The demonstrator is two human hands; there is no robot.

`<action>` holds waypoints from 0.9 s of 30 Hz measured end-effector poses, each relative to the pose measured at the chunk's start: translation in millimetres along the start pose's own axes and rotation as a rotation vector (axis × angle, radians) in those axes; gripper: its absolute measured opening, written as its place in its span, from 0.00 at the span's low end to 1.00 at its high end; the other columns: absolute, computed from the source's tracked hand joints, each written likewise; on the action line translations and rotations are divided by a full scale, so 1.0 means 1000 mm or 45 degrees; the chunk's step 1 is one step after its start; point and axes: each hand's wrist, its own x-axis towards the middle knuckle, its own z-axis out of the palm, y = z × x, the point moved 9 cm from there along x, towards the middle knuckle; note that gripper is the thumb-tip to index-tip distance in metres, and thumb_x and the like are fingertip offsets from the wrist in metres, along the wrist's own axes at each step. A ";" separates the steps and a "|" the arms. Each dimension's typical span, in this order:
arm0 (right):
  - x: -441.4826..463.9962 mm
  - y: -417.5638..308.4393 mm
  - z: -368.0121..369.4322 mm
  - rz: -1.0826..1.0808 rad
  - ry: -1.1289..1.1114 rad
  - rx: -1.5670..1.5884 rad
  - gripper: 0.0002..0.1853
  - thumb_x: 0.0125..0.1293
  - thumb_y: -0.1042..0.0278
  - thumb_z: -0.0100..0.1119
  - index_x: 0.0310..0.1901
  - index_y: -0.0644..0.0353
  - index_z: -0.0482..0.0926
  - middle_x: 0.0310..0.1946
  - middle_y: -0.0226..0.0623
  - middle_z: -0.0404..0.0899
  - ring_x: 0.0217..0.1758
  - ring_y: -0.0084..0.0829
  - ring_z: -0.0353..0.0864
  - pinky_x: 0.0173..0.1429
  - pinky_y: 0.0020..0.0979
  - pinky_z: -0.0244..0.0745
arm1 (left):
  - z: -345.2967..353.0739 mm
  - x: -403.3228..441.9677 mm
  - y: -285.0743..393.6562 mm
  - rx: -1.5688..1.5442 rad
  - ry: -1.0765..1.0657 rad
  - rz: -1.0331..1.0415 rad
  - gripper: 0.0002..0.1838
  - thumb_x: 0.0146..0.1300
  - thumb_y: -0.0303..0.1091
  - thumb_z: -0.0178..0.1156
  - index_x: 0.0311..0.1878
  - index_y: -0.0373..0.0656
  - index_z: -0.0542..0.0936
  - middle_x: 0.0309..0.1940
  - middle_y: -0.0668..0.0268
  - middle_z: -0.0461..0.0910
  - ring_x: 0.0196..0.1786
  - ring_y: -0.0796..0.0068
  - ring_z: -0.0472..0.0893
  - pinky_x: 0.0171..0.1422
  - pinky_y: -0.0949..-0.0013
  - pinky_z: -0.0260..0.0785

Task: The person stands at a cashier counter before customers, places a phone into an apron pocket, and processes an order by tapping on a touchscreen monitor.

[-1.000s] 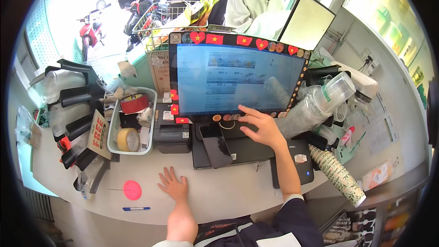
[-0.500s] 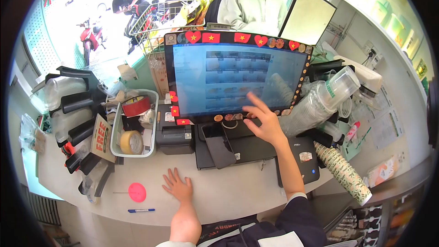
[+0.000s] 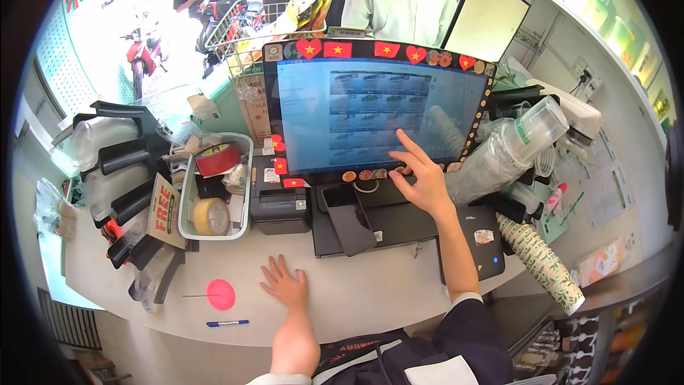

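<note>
My right hand (image 3: 420, 178) is raised in front of the lower part of a touchscreen monitor (image 3: 306, 121), index finger stretched toward the rows of item pictures; whether the fingertip touches the glass I cannot tell. It holds nothing and its fingers are apart. My left hand (image 3: 286, 284) lies flat on the counter (image 3: 363, 296) with fingers spread. To its left are a pink round disc (image 3: 221, 294) on a thin stick and a blue pen (image 3: 228, 323). A dark smartphone (image 3: 349, 221) lies below the screen, on a black cash drawer (image 3: 399, 237).
A basket (image 3: 246, 221) holding tape rolls stands beside a black receipt printer (image 3: 279, 207). Cup and lid holders (image 3: 128, 164) line the left. Stacked plastic cups (image 3: 491, 164) and patterned paper cups (image 3: 538, 260) lean at right. Beyond the monitor stands a person in a light jacket (image 3: 399, 3).
The screen now shows a different set of item pictures, with darker images. My right hand still points at the monitor, and my left stays flat. The whole view has shifted slightly.
</note>
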 end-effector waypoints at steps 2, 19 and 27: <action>-0.003 0.004 0.005 -0.050 0.009 0.026 0.12 0.52 0.70 0.62 0.39 0.59 0.78 0.59 0.35 0.69 0.30 0.27 0.82 0.34 0.24 0.75 | 0.000 0.000 0.000 -0.002 0.020 0.007 0.32 0.51 0.45 0.51 0.64 0.56 0.64 0.69 0.70 0.54 0.72 0.59 0.48 0.70 0.42 0.33; 0.016 -0.019 -0.011 -0.074 0.196 -0.023 0.11 0.50 0.69 0.63 0.35 0.58 0.74 0.59 0.43 0.67 0.26 0.32 0.79 0.28 0.27 0.75 | 0.002 0.000 0.001 0.014 0.051 0.032 0.32 0.51 0.45 0.50 0.64 0.56 0.63 0.69 0.70 0.54 0.72 0.59 0.48 0.70 0.41 0.34; 0.013 0.038 -0.095 0.047 0.681 -0.383 0.12 0.48 0.70 0.62 0.35 0.60 0.73 0.58 0.49 0.66 0.49 0.41 0.74 0.52 0.37 0.68 | 0.003 -0.002 0.000 0.023 0.007 -0.004 0.34 0.51 0.44 0.52 0.65 0.56 0.62 0.69 0.71 0.52 0.73 0.61 0.46 0.71 0.43 0.33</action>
